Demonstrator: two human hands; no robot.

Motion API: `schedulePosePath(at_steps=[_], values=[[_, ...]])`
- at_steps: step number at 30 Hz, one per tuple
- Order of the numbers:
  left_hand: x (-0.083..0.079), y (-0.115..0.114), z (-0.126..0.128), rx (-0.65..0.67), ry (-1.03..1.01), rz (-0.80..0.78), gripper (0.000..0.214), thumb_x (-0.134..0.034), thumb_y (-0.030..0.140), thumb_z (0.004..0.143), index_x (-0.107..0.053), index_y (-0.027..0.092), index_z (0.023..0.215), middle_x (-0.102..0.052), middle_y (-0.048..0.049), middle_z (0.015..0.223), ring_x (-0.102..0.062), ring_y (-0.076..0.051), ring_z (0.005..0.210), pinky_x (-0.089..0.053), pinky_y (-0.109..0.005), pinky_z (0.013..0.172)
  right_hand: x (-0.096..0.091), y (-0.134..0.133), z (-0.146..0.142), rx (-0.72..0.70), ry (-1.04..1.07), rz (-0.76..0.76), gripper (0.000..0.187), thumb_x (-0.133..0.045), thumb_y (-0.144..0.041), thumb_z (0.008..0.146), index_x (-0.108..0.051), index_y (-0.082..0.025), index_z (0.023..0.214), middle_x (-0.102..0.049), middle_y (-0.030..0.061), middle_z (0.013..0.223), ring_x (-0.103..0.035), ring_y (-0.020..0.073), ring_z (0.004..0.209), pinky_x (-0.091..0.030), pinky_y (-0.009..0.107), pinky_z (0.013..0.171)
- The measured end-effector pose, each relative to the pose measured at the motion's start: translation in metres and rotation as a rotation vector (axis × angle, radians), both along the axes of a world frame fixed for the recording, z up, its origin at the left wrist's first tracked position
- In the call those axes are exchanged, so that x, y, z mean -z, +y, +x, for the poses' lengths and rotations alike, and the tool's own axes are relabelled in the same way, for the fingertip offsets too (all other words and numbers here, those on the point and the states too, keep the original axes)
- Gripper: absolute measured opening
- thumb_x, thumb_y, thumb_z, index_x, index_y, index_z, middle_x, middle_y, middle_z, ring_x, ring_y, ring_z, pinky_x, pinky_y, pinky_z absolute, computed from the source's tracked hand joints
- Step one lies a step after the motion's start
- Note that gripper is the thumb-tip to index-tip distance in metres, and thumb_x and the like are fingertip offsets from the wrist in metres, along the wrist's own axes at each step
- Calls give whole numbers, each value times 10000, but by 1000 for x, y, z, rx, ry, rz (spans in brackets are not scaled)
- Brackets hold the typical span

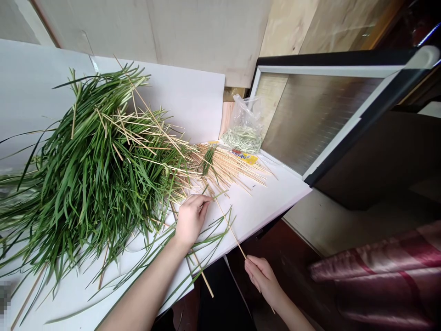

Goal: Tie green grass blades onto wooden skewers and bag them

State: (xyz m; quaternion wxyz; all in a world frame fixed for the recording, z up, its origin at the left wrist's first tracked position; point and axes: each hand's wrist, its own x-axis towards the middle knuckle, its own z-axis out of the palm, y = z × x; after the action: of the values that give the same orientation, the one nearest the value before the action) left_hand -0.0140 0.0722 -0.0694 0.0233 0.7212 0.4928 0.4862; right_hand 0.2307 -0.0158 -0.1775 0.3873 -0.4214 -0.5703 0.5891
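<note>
A big heap of long green chive leaves [86, 174] lies on a white board [268, 202]. Thin bamboo skewers [230, 168] are scattered over the heap and fan out to its right. My left hand [191, 218] rests on the board at the heap's edge, fingers pinched on a green leaf near a skewer. My right hand [263, 276] hangs below the board's front edge, fingers closed on the lower end of one long skewer [227, 223] that slants up toward my left hand.
A clear plastic bag [244, 131] with pale green bits stands at the back, beside a yellow packet [246, 157]. A framed panel [330, 110] leans at the right. A pink striped cloth [379, 271] lies at lower right. Loose leaves trail over the board's front edge.
</note>
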Motion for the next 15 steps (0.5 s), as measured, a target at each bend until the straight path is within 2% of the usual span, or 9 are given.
schedulePosePath(at_steps=[3, 7, 11, 15], values=[[0, 1, -1, -30, -11, -18, 113, -588, 150, 914, -690, 197, 909, -750, -48, 882, -700, -200, 836, -553, -320, 792, 1, 0, -1, 20, 10, 8, 608, -522, -680, 959, -256, -248, 624, -221, -84, 581, -177, 96, 475, -86, 236, 393], [3, 5, -4, -25, -91, -150, 116, -628, 134, 863, -672, 192, 954, -745, -37, 904, -706, -184, 812, -552, -296, 774, 3, 0, -1, 35, 2, 38, 602, -510, -669, 972, -268, -246, 617, -231, -87, 551, -194, 91, 440, -86, 238, 381], [3, 8, -6, -1, -159, -299, 150, -651, 244, 872, -686, 195, 1010, -756, -22, 870, -702, -174, 708, -548, -286, 730, 4, 0, -1, 37, -21, 62, 592, -497, -659, 983, -291, -245, 613, -239, -87, 535, -208, 89, 416, -95, 240, 373], [1, 8, -6, 4, -175, -397, 188, -621, 318, 903, -739, 187, 967, -768, -17, 745, -697, -179, 614, -542, -292, 682, 3, 0, 0, 33, -42, 81, 584, -486, -648, 993, -303, -245, 612, -247, -84, 530, -220, 93, 417, -112, 237, 369]])
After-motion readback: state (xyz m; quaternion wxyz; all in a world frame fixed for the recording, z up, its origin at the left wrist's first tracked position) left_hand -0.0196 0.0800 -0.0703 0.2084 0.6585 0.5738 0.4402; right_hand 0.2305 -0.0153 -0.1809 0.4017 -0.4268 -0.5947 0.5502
